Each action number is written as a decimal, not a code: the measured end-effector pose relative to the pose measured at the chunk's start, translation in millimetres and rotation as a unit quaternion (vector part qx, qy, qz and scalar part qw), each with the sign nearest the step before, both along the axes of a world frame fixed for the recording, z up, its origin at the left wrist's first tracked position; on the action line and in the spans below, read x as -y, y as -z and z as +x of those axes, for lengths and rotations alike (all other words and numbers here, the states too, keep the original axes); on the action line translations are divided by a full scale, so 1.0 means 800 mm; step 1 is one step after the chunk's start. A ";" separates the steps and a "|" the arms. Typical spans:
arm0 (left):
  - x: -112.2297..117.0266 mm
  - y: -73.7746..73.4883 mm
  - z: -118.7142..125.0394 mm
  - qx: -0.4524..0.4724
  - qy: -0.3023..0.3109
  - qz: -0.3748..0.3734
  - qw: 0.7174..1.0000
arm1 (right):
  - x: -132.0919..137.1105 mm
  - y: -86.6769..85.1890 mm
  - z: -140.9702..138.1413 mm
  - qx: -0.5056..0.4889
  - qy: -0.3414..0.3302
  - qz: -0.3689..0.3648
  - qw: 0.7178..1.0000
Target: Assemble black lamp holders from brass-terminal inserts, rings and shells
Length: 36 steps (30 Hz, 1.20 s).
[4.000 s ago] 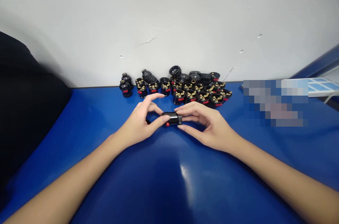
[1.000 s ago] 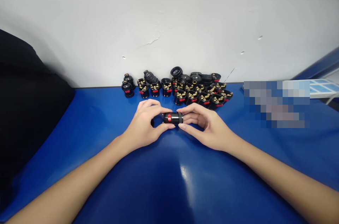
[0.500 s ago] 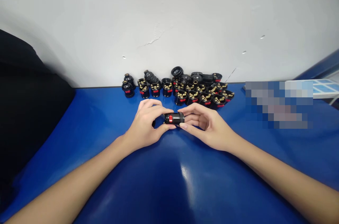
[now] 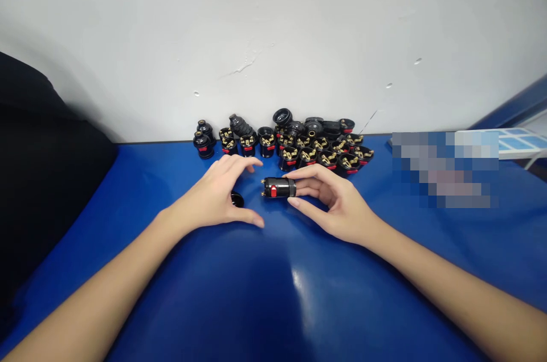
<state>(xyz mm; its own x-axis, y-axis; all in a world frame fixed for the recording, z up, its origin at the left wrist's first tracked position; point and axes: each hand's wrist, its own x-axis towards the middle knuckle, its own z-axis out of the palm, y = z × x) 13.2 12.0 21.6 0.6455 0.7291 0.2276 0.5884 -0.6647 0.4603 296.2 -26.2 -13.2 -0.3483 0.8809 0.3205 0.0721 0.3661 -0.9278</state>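
Observation:
My right hand (image 4: 327, 199) is closed around one end of a black lamp holder (image 4: 281, 187) with a red switch. Thumb and fingertips grip its ribbed right end. The holder lies sideways, brass contacts pointing left toward my left hand (image 4: 220, 194). That hand is open, with thumb and index finger spread wide and apart from the holder. Behind its thumb crook shows part of a round black cap (image 4: 237, 200); the rest is covered, and I cannot tell whether the palm touches it.
Several black lamp holder bodies (image 4: 328, 160) with red switches and brass contacts crowd the back of the blue table (image 4: 256, 288), beside black caps (image 4: 282, 117). Two capped holders (image 4: 203, 145) stand left. A white wall (image 4: 273, 25) rises behind; black cloth (image 4: 47, 122) hangs left. A blurred patch (image 4: 444, 171) lies right.
My left hand has let go of the lamp holder, opened and moved left, uncovering the brass contacts and more of the black cap. My right hand keeps its grip.

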 end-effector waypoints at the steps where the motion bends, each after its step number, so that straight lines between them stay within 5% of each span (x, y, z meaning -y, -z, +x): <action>1: -0.002 -0.003 -0.006 -0.015 0.006 -0.017 1.000 | 0.000 0.000 0.001 -0.001 0.001 0.001 1.000; 6: -0.013 0.000 -0.020 -0.070 -0.013 -0.030 0.997 | 0.000 -0.002 0.001 0.004 0.012 0.003 1.000; 11: -0.014 0.016 -0.003 -0.007 -0.020 -0.009 1.000 | -0.001 -0.001 0.001 0.002 0.015 0.008 1.000; 18: 0.001 0.014 0.025 0.224 -0.103 -0.197 0.949 | 0.001 0.000 -0.002 -0.003 0.000 0.033 0.999; 21: 0.009 0.018 0.027 0.245 -0.071 -0.281 0.925 | 0.003 0.000 -0.005 0.005 -0.004 0.044 0.999; 25: 0.016 0.022 0.021 0.179 0.035 -0.268 0.946 | 0.003 0.000 -0.004 0.022 -0.005 0.054 0.998; 28: 0.016 0.020 0.020 0.164 0.032 -0.270 0.948 | 0.002 0.000 -0.001 0.026 -0.005 0.060 0.998; 36: 0.014 0.016 0.041 0.292 -0.033 -0.396 0.870 | -0.001 0.002 0.004 0.025 -0.006 0.100 0.995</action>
